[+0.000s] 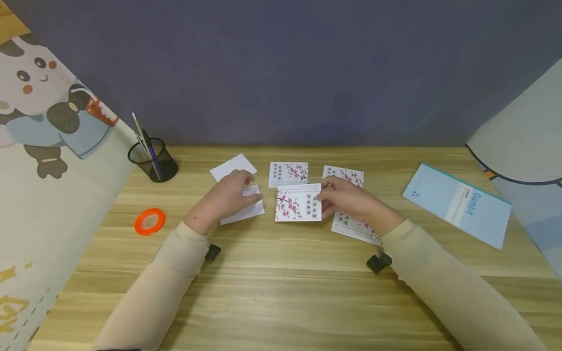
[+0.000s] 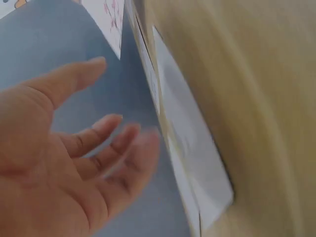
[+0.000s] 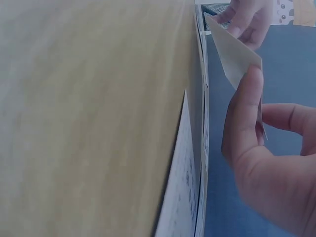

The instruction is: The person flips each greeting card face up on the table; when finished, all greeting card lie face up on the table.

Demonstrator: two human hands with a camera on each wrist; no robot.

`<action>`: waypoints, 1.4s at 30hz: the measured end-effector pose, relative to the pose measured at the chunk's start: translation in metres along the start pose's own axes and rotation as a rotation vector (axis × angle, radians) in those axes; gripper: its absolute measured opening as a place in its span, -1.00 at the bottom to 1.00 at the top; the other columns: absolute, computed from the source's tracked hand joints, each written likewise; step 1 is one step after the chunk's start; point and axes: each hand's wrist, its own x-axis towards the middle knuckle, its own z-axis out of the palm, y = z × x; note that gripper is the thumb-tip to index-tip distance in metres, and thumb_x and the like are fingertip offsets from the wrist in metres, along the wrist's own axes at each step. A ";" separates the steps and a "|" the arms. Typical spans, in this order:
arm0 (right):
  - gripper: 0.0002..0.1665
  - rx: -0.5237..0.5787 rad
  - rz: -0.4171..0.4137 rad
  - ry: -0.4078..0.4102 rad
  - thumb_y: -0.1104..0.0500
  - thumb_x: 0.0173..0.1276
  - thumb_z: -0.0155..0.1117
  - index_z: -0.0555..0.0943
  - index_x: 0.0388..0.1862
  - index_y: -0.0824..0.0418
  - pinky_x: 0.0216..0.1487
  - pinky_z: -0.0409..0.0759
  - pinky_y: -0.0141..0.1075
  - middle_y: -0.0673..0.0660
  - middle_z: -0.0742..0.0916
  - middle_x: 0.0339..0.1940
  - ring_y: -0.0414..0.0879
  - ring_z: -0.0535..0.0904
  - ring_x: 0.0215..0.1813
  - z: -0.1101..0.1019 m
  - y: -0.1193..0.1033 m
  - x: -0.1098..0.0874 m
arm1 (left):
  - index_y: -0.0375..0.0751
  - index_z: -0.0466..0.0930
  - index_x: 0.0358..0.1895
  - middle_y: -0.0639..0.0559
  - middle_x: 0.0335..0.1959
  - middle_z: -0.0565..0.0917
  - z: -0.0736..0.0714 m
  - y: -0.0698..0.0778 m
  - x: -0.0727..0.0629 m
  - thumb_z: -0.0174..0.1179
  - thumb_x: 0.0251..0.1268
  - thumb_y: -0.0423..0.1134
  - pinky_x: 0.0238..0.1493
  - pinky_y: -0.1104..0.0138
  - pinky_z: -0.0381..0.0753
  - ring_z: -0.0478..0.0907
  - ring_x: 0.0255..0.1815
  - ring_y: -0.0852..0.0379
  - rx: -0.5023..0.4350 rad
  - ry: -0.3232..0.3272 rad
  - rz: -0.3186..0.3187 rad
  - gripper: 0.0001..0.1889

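Right hand [image 1: 349,199]: pinching the held card [image 1: 296,207] at its right edge, thumb on one side, fingers on the other. Card is up off the bench [image 1: 263,297], tilted, between my two hands, blossom print and characters visible in the head view. Blossoms sit at the card's left, characters near my fingers.

Left hand [image 1: 228,197]: nothing in it, fingers loosely spread, thumb pointing toward the held card but apart from it. It's over the near blank card [image 1: 247,213], far blank card [image 1: 232,165] just beyond. Can't tell if any fingertip touches either.

Other printed cards: back-middle card [image 1: 287,174] lies just past the held one, partly overlapped by it in the head view; back-right card [image 1: 347,173] is beyond my right hand; near-right card [image 1: 351,229] is below my right wrist, partly hidden.

Edges: orange tape roll [image 1: 139,223] and pen cup [image 1: 164,163] off left, blue notebook [image 1: 458,204] off right.
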 end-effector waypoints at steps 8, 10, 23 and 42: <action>-0.76 0.045 -0.028 -0.038 0.29 0.62 0.06 0.26 0.11 0.30 -0.01 0.81 -0.27 0.19 0.59 -0.06 -0.03 0.66 -0.12 0.003 0.001 -0.001 | -0.30 0.20 0.59 -0.18 0.23 0.63 0.020 0.016 0.014 0.43 0.44 -0.11 0.07 0.19 0.82 0.79 -0.08 0.03 -0.420 -0.169 -0.019 -0.18; -0.76 0.051 -0.029 -0.045 0.29 0.62 0.06 0.25 0.11 0.29 -0.02 0.80 -0.27 0.18 0.58 -0.07 -0.03 0.66 -0.13 0.003 0.001 0.000 | -0.34 0.23 0.55 -0.21 0.17 0.64 0.026 0.019 0.019 0.44 0.41 -0.20 -0.02 0.25 0.85 0.79 -0.19 0.06 -0.511 -0.181 -0.037 -0.22; -0.39 -0.450 0.054 0.065 0.04 0.59 0.32 0.38 0.43 0.31 -0.14 0.84 -0.18 0.19 0.62 -0.17 0.00 0.77 -0.29 0.006 -0.004 0.004 | -0.39 0.39 0.34 -0.07 -0.08 0.53 0.034 0.031 0.029 0.40 0.39 -0.39 -0.13 0.29 0.86 0.71 -0.26 0.09 -0.579 -0.186 -0.109 -0.46; -0.41 -0.746 0.046 0.097 -0.05 0.55 0.38 0.50 0.37 0.23 -0.28 0.67 -0.22 0.13 0.73 -0.21 -0.05 0.68 -0.37 0.012 -0.009 -0.001 | -0.36 0.34 0.47 -0.25 0.18 0.58 0.036 0.032 0.028 0.34 0.48 -0.32 -0.11 0.32 0.86 0.79 -0.20 0.04 -0.512 -0.224 -0.085 -0.41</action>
